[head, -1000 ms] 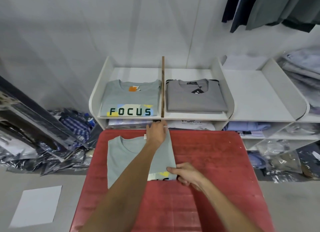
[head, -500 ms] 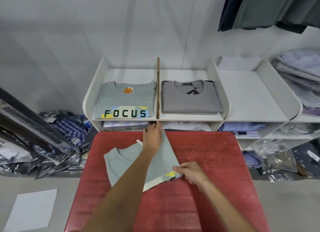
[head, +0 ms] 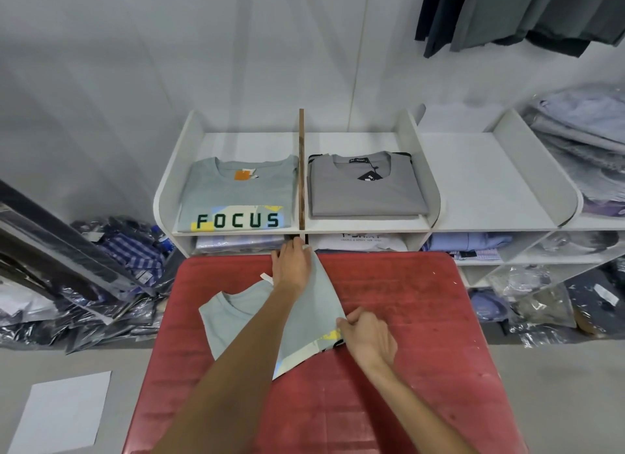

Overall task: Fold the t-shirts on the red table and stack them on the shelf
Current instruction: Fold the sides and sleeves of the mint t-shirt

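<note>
A folded pale grey-green cotton t-shirt point(head: 304, 321) lies skewed at the centre of the red tabletop point(head: 406, 318). The left hand point(head: 292, 265) grips its corner at 12 o'clock; the right hand point(head: 368, 338) pinches its printed edge at 3 o'clock. Beyond, at 12 o'clock, the white shelf point(head: 416, 149) carries a folded "FOCUS" t-shirt point(head: 236, 196) and a folded grey t-shirt point(head: 365, 193).

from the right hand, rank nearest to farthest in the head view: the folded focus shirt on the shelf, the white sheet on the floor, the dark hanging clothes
From the right hand:
1. Folded light grey-green FOCUS t-shirt, left shelf compartment, ahead and left.
2. White paper sheet, floor at lower left.
3. Dark hanging clothes, top right, farthest.
</note>
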